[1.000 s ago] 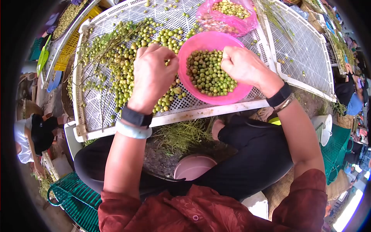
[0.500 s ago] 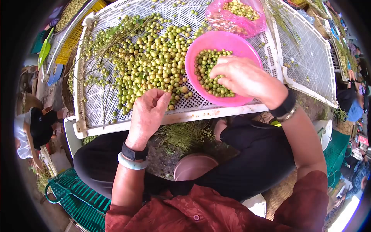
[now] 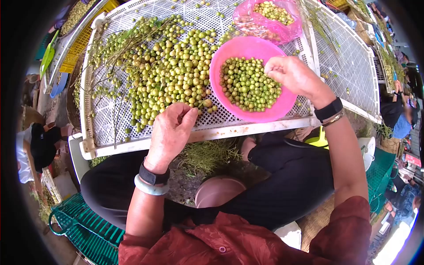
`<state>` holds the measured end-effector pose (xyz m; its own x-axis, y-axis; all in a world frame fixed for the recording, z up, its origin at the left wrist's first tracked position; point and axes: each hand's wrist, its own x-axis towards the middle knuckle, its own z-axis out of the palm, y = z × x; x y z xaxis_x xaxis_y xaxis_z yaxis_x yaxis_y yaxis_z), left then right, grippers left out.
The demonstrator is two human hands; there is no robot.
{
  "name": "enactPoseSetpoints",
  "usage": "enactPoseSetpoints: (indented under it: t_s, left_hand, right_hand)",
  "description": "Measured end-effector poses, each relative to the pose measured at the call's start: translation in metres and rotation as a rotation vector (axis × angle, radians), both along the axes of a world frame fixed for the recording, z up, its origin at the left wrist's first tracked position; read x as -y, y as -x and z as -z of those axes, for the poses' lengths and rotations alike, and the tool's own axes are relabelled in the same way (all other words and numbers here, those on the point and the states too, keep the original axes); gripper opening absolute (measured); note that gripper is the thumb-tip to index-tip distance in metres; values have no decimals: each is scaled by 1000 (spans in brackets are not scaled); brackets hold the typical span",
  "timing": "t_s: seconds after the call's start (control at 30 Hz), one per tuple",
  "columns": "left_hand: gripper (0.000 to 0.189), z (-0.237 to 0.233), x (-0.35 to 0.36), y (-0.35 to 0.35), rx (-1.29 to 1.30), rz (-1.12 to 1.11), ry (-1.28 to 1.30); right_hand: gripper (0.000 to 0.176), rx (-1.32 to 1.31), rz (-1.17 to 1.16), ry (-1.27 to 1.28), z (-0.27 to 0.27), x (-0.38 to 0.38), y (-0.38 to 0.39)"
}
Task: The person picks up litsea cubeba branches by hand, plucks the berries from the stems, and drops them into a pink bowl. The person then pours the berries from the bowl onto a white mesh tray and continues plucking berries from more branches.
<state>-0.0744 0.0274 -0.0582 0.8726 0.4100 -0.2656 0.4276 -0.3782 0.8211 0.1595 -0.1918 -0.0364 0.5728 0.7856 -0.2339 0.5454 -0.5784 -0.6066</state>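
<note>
Small round green-yellow fruits [image 3: 181, 66] lie in a heap on a white perforated tray [image 3: 229, 131], with thin leafy stems [image 3: 115, 55] at its left. My left hand [image 3: 172, 132] is at the heap's near edge, fingers curled in and thumb close against them; whatever they may hold is hidden. A pink bowl [image 3: 287, 106] on the tray's right part contains many greener fruits [image 3: 249, 84]. Above the bowl's right side is my right hand [image 3: 293, 78], its fingertips pinched together; I cannot make out anything between them.
A pink plastic bag [image 3: 289, 33] of fruits stands behind the bowl. Another white tray [image 3: 349, 66] adjoins on the right. Below are cut stems [image 3: 207, 157], a pinkish tub [image 3: 219, 192] and a green basket [image 3: 90, 223]. Other people are at both sides.
My right hand has moved right and slightly up, from over the fruits to the bowl's right side, uncovering more of them. My left hand stays nearly in place, its fingers still curled.
</note>
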Motion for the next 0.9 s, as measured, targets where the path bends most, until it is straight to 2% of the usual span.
enactPoseSetpoints:
  t_s: [0.1,0.13,0.23,0.33,0.43,0.53,0.63,0.77,0.8,0.9]
  left_hand:
    - [23,-3,5,-3,-22,7,-6]
    - [23,-4,7,-4,-35,12,-8]
    - [23,-1,12,-6,-4,29,14]
    - [23,-2,17,-10,14,50,-8]
    - [21,-5,20,-13,15,67,-24]
    - [19,-2,24,-11,32,81,-41]
    - [19,-1,26,-11,88,111,-51]
    - [19,-5,27,-7,87,97,-37]
    - [19,-7,27,-6,87,103,-40]
    - [19,-9,27,-2,106,121,-78]
  right_hand:
    - [12,193,-14,-106,-2,9,-11]
    - [14,332,-22,-90,-4,11,-14]
    - [14,379,14,-66,-10,12,-14]
    - [14,196,43,70,-19,6,-5]
    - [13,354,113,-62,-21,11,-14]
    - [13,485,-11,-74,0,10,-19]
    - [10,564,-135,281,16,-5,-12]
    - [5,610,-177,155,34,1,-9]
    - [6,585,-117,121,37,-1,-8]
    - [7,593,-179,159,33,-4,-7]
